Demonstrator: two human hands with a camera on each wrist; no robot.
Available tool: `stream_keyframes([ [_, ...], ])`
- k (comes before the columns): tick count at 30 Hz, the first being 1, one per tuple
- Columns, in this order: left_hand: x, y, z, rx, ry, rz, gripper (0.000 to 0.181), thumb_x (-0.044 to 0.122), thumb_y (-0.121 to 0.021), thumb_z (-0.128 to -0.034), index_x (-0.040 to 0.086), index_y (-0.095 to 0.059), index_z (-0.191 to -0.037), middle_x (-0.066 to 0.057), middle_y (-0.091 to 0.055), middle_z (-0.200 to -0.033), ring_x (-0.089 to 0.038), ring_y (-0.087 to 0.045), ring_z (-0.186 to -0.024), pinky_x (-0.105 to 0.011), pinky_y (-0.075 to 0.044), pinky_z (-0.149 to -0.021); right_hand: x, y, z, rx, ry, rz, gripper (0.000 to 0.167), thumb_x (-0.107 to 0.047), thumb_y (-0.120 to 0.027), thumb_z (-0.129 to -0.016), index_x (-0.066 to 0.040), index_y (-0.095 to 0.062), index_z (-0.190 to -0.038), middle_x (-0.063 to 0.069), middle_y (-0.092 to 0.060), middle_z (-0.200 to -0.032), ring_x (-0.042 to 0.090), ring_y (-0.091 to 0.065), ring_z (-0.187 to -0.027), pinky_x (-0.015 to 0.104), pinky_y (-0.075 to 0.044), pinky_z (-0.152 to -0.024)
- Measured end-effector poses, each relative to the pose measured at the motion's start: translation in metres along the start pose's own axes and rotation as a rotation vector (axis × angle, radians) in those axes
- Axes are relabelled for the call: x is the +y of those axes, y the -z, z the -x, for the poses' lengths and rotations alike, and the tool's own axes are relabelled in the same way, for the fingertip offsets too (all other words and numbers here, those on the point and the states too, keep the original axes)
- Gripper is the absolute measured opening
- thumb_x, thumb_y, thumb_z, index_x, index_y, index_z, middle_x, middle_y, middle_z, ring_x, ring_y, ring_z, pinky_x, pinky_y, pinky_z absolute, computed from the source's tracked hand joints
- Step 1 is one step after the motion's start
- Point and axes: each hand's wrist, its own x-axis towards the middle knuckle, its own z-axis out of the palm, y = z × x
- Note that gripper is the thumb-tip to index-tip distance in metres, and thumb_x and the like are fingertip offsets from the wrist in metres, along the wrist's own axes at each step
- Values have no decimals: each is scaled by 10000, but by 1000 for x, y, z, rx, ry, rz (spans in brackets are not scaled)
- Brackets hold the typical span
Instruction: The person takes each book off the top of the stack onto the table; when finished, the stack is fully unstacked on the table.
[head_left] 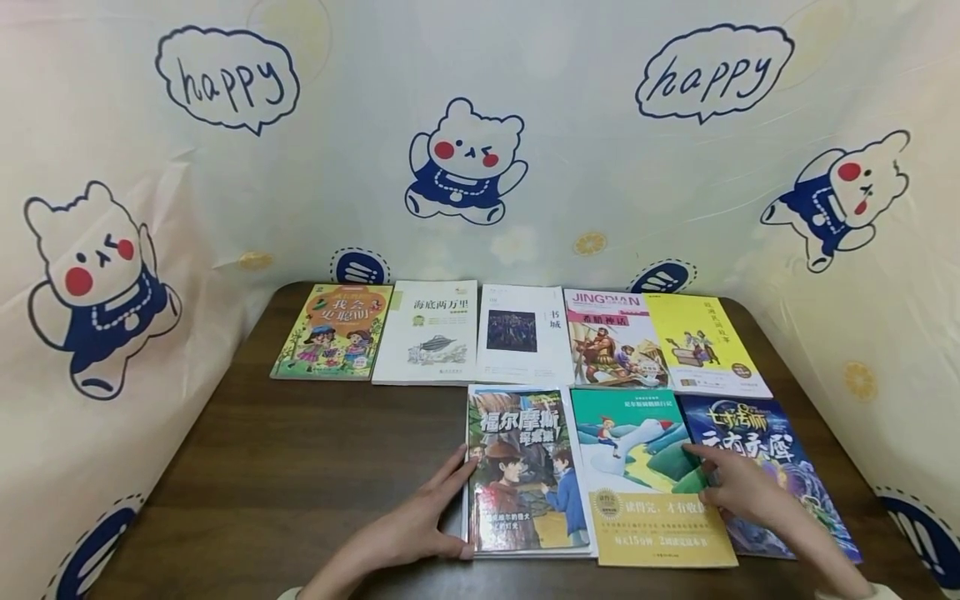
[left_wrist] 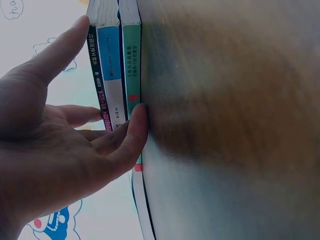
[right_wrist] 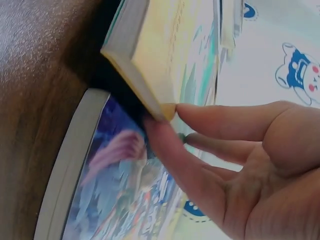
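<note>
My left hand [head_left: 416, 521] lies along the left edge of a glossy detective comic book [head_left: 525, 492], its thumb near the lower corner. In the left wrist view, its fairly straight fingers [left_wrist: 137, 132] touch the spines of several stacked books, among them a green spine [left_wrist: 132, 65] and a blue-and-white spine [left_wrist: 110, 55]. With my right hand [head_left: 742, 487] I pinch the right edge of a green-and-yellow book [head_left: 660, 529]. The right wrist view has that edge above a blue fantasy-cover book [right_wrist: 112, 175], which the hand and forearm partly cover.
Behind stands a row of books: an orange-green children's book [head_left: 330, 333], a white book with a ship drawing [head_left: 427, 333], a white book with a dark picture [head_left: 525, 350], a pink-white myth book [head_left: 618, 342] and a yellow book [head_left: 705, 342]. The brown table [head_left: 300, 467] borders a printed cloth.
</note>
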Motion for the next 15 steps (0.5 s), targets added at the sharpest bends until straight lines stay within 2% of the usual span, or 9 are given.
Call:
stream_keyframes([
  [6,1,0,0,1,-5,3,1043,406,-785,-777,141,-147,-1558,-155,-25,-1605,-426,-221,-1389,-584,-344,-1026,-7,-6,1,36,-12,155,586,-15,-753,-733,79,-553,-1276,71,-643,-863,209,-575,-773,374,-500,-621],
  [12,1,1,-1,-6,-1,12,1046,404,-786,-776,145,-141,-1559,-150,-13,-1606,-427,-209,-1392,-589,-330,-1033,-14,-9,4,91,-31,232,559,-79,-771,-756,39,-576,-1266,109,-668,-909,246,-611,-797,440,-516,-639],
  [15,1,1,-1,-6,2,12,1048,404,-787,-774,149,-140,-1559,-146,-11,-1607,-427,-208,-1391,-589,-326,-1036,-17,-9,6,126,-40,282,549,-150,-772,-789,29,-575,-1269,192,-670,-993,319,-631,-842,494,-519,-670],
])
